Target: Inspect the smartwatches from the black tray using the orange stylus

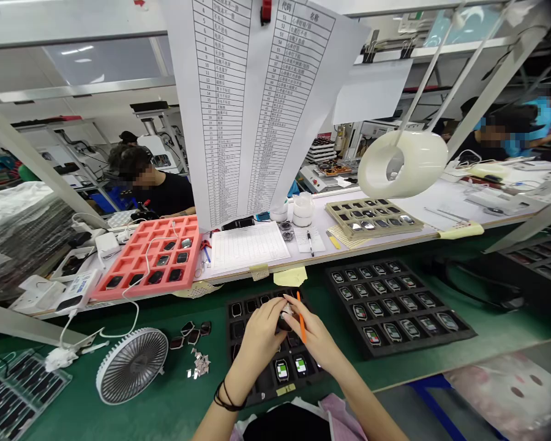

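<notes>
with nearly closed fingers of left hand (260, 329) and right hand (313, 334), pinches a small, mostly hidden piece (286, 310) at lower centre of the frame; grips an orange stick (302, 320) in the right; could scratch the piece by letting the stick slip, or drop it on the black tray (269, 387) beneath by loosening; farther out, at lower left, could scatter loose silver pieces (201, 364) by reaching carelessly

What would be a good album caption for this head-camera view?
Close work: left hand beside right hand over a black tray of watch-like devices, orange stick in the right.
</notes>
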{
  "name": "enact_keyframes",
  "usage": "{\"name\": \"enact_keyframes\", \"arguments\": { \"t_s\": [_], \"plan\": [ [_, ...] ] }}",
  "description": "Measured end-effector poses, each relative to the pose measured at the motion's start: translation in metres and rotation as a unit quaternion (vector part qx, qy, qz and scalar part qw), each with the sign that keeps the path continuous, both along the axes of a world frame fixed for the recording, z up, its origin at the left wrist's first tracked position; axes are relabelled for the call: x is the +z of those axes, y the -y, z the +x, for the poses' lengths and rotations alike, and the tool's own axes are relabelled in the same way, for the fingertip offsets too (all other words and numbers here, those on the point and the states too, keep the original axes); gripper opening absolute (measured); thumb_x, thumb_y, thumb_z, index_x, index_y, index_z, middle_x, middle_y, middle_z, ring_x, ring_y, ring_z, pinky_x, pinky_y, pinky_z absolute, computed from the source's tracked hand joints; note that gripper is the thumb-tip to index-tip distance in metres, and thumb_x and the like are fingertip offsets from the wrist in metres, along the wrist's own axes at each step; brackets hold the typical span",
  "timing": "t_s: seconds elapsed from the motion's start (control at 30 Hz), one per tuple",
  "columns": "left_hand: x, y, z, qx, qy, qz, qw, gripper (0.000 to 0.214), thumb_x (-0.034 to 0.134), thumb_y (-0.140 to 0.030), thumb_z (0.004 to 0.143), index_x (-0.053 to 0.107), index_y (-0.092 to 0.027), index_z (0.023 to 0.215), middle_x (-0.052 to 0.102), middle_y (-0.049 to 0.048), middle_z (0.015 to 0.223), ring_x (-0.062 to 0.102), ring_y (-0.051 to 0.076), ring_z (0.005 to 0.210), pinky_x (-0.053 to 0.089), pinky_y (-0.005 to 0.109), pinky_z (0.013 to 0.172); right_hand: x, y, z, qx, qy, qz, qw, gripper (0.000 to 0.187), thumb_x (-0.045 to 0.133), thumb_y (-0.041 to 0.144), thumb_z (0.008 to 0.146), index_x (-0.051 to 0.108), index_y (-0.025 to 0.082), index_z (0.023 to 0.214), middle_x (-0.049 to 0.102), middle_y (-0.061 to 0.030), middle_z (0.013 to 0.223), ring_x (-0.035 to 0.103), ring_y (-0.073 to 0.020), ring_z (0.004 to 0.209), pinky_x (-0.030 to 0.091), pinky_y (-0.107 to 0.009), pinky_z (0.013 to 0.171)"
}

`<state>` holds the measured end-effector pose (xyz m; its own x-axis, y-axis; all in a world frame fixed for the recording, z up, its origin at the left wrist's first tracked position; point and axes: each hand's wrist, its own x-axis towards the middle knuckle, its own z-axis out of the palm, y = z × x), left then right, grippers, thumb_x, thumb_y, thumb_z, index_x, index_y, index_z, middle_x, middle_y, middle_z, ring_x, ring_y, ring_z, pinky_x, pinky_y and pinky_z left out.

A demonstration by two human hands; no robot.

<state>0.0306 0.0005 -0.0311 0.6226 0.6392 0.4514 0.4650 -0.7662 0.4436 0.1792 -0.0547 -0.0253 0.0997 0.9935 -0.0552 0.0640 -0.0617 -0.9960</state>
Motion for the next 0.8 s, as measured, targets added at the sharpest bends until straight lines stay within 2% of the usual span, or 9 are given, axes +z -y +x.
{"name": "enact_keyframes", "arguments": {
  "t_s": [0.1, 0.17, 0.27, 0.4, 0.53, 0.8],
  "plan": [
    [0.001, 0.002, -0.001, 0.006, 0.045, 0.030, 0.999, 0.053, 0.056, -0.003, 0.074, 0.055, -0.020, 0.124, 0.065, 0.0139, 0.122, 0.063, 0.028, 0.110, 0.056, 0.044, 0.088, 0.008, -0.001, 0.002, 0.015, -0.037, 0.007, 0.999, 0.048, 0.064, 0.045, 0.083, 0.055, 0.030, 0.128, 0.065, -0.0045, 0.115, 0.058, -0.0255, 0.112, 0.041, -0.043, 0.101],
    [0.008, 0.004, -0.003, 0.002, 0.097, 0.015, 0.995, 0.053, 0.059, -0.006, 0.073, 0.055, -0.021, 0.124, 0.065, 0.0129, 0.121, 0.063, 0.027, 0.109, 0.055, 0.043, 0.090, 0.014, -0.001, 0.005, 0.030, -0.105, 0.004, 0.994, 0.046, 0.069, 0.043, 0.079, 0.059, 0.030, 0.123, 0.066, -0.0042, 0.111, 0.058, -0.0242, 0.111, 0.043, -0.040, 0.099],
    [0.024, 0.008, -0.003, -0.008, 0.158, -0.024, 0.987, 0.054, 0.063, -0.009, 0.069, 0.057, -0.022, 0.121, 0.067, 0.0104, 0.116, 0.063, 0.026, 0.107, 0.054, 0.044, 0.090, 0.020, -0.002, 0.008, 0.059, -0.215, -0.018, 0.975, 0.044, 0.075, 0.041, 0.074, 0.065, 0.028, 0.115, 0.068, -0.0049, 0.107, 0.060, -0.0234, 0.109, 0.047, -0.037, 0.094],
    [0.036, 0.011, -0.003, -0.020, 0.189, -0.022, 0.981, 0.051, 0.067, -0.007, 0.065, 0.060, -0.021, 0.114, 0.070, 0.0096, 0.111, 0.062, 0.026, 0.103, 0.053, 0.046, 0.089, 0.019, 0.001, 0.008, 0.081, -0.299, -0.044, 0.950, 0.041, 0.077, 0.037, 0.073, 0.068, 0.026, 0.111, 0.069, -0.0061, 0.104, 0.066, -0.0217, 0.095, 0.052, -0.035, 0.082],
    [0.038, 0.012, -0.002, -0.013, 0.181, -0.033, 0.983, 0.053, 0.067, -0.007, 0.065, 0.061, -0.021, 0.116, 0.069, 0.0099, 0.111, 0.059, 0.028, 0.107, 0.053, 0.047, 0.088, 0.020, 0.003, 0.006, 0.063, -0.303, -0.039, 0.950, 0.037, 0.076, 0.033, 0.075, 0.069, 0.026, 0.111, 0.070, -0.0055, 0.104, 0.067, -0.0212, 0.093, 0.053, -0.033, 0.079],
    [0.037, 0.011, -0.001, -0.017, 0.179, -0.035, 0.983, 0.053, 0.066, -0.007, 0.065, 0.061, -0.022, 0.115, 0.069, 0.0097, 0.110, 0.058, 0.029, 0.108, 0.052, 0.047, 0.088, 0.024, 0.003, 0.001, 0.037, -0.287, -0.028, 0.957, 0.041, 0.076, 0.038, 0.074, 0.068, 0.025, 0.112, 0.070, -0.0067, 0.104, 0.069, -0.0229, 0.090, 0.055, -0.034, 0.076]
  ]
}}
